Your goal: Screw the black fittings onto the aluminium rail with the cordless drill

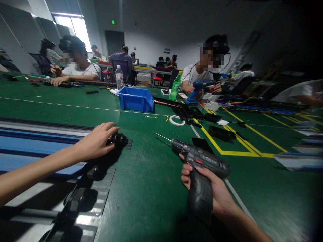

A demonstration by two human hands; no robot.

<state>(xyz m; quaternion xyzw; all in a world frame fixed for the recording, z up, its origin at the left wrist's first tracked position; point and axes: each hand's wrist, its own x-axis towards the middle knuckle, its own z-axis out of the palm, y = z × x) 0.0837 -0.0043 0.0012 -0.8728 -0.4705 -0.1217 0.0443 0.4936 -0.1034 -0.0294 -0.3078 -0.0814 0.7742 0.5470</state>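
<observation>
Currently, the right-hand fingers (186, 173) are closed around the grip of the cordless drill (202, 181). The drill is held above the worktop (141, 168), its bit (163, 136) directed leftward and away from the wearer, apart from the left hand. The left-hand fingers (111, 136) are curved around a black fitting (120, 139) at the end of the blue-and-grey panel assembly (40, 143); grip firmness cannot be determined. Nearer the wearer than these fingers, further black fittings and slotted plates (102, 198) line the same end. Beyond both hands are the blue bin (136, 99), a white ring (177, 120) and small wire pieces (152, 117). Beyond the right fingers, a green bottle (176, 86) stands beside a second, blue drill (198, 89). At the far side, two persons (80, 69) (194, 74) work with their hands at the worktop.
</observation>
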